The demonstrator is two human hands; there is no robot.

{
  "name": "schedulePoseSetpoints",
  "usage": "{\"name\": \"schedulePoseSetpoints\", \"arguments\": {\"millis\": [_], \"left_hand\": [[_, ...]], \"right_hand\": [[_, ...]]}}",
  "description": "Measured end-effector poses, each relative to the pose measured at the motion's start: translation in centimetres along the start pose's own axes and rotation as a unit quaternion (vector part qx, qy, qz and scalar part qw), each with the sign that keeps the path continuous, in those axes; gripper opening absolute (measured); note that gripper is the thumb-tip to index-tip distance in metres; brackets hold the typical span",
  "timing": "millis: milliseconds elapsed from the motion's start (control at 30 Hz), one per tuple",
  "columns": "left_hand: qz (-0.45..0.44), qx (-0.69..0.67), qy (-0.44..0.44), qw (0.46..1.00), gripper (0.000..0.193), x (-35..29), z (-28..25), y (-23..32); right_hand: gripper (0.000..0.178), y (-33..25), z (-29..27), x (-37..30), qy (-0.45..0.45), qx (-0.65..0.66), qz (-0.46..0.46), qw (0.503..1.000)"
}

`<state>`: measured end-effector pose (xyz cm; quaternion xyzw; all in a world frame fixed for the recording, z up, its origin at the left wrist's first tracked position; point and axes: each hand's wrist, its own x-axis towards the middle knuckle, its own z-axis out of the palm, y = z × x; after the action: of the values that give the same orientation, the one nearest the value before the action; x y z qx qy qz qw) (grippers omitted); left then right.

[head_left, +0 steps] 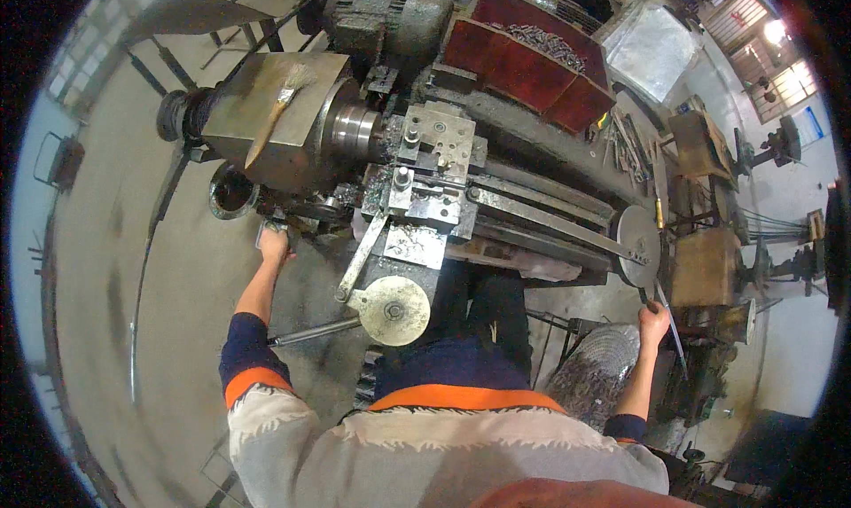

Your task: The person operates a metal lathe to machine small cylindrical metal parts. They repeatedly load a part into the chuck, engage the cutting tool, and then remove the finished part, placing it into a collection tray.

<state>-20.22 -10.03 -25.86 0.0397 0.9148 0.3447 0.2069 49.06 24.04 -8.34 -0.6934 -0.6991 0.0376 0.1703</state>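
My right hand (653, 324) is closed around the dark end of a lever (645, 297), just below a round metal disc (640, 233) at the machine's right end. On the left, my left hand (274, 243) is closed at a small grey metal part under the headstock (275, 109); its fingers are partly hidden, and I cannot make out what they grip. Between my arms stands the lathe's tool slide (430, 184), dark with oil and chips. A shiny chuck (355, 131) faces it. Long linkage bars (550, 220) run from the slide to the disc.
A wooden-handled brush (270, 127) lies on the headstock. Behind the slide sits a red box (496, 69) holding small metal pieces (545, 45). Wrenches (628, 149) lie at its right. A round plate with a crank arm (394, 310) juts toward me; a basket of chips (596, 366) stands lower right.
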Motion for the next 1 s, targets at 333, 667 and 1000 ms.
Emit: {"name": "schedulePoseSetpoints", "arguments": {"millis": [333,667,1000], "left_hand": [[0.128,0.378,-0.035,0.916,0.035,3.1,-6.0,-3.4],[0.066,0.329,0.229,0.914,0.047,-6.3,-32.3,-2.0],[0.052,0.367,0.341,0.864,0.061,-17.0,-19.6,-3.9]], "right_hand": [[0.035,-21.1,-2.0,7.1,-0.025,0.135,-0.310,0.941],[0.026,-52.8,3.7,-4.4,-0.248,0.033,-0.619,0.745],[0.029,-54.2,6.5,-5.3,-0.256,0.088,-0.582,0.766]]}}
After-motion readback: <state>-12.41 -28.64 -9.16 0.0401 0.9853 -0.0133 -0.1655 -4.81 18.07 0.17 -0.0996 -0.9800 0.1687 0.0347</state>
